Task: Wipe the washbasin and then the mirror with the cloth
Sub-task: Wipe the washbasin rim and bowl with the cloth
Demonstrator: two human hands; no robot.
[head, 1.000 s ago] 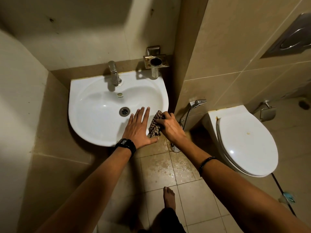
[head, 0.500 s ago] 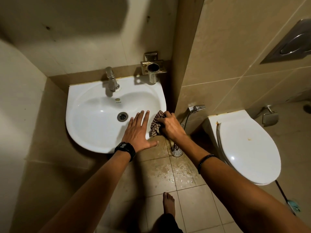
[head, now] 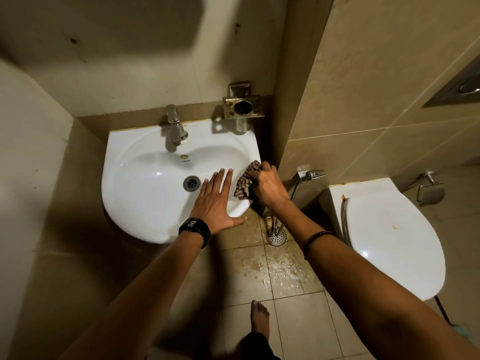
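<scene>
A white washbasin (head: 145, 193) hangs on the wall at centre left, with a chrome tap (head: 176, 128) at its back and a drain (head: 191, 183) in the bowl. My left hand (head: 217, 202) lies flat on the basin's front right rim, fingers spread, holding nothing. My right hand (head: 268, 187) grips a bunched brown checked cloth (head: 245, 184) and presses it on the basin's right rim. No mirror is in view.
A metal holder (head: 242, 107) is fixed to the wall behind the basin. A hand sprayer (head: 310, 175) hangs on the right wall beside a closed white toilet (head: 389, 237). A floor drain (head: 276, 236) and wet tiles lie below. My bare foot (head: 259, 317) stands on the floor.
My right hand has slid the cloth a little farther back along the basin's right rim. The view has tilted down slightly. The left hand has stayed flat on the rim.
</scene>
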